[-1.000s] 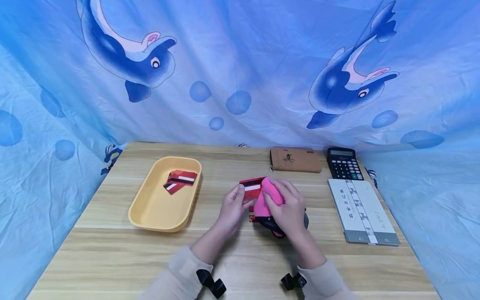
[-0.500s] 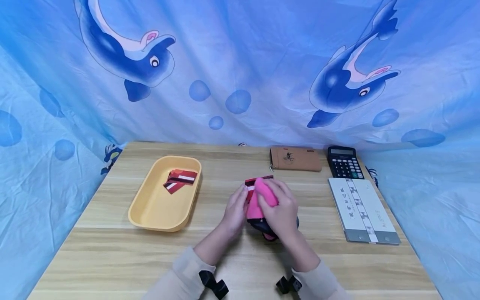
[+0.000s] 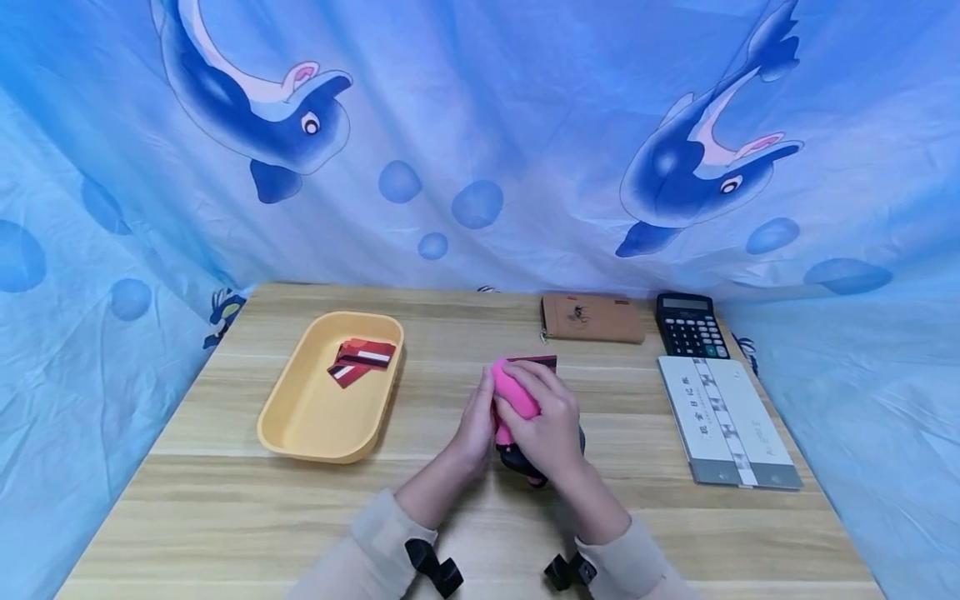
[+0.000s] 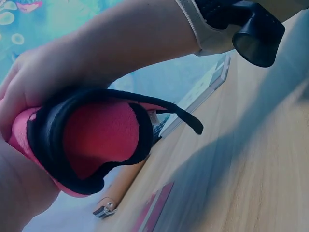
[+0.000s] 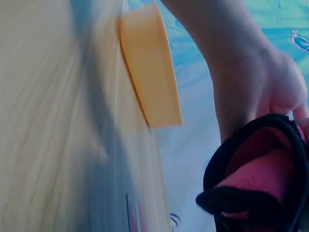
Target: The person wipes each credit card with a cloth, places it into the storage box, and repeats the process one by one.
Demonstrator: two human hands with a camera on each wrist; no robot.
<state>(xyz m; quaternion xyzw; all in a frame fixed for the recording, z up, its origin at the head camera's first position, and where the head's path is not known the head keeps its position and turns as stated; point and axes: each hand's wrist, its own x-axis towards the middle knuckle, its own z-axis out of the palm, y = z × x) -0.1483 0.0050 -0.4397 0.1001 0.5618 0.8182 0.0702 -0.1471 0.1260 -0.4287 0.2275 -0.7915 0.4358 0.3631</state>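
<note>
Both hands hold a soft pink fabric thing [image 3: 517, 393] with black trim. In the left wrist view its wide open mouth shows pink fleece lining [image 4: 101, 137] and a loose black strap [image 4: 186, 117]; it is held over the table. My right hand [image 3: 547, 429] grips it from the right, thumb across the pink cloth. My left hand [image 3: 472, 425] wraps its left side, its fingertips partly hidden. A red card with a dark stripe [image 3: 545, 362] shows just beyond the right knuckles. Both wrist views show a reddish card [image 4: 155, 208] lying flat on the table.
To the left stands a yellow tray [image 3: 311, 425] with several red cards [image 3: 363, 357] in it. A brown wallet [image 3: 596, 319] lies at the back, beside a calculator [image 3: 688, 327]. A grey-white account book [image 3: 727, 421] lies at the right edge.
The pink thing and the right hand have moved left, up against the left hand. The red card that the left hand pinched in front is no longer visible between its fingers.
</note>
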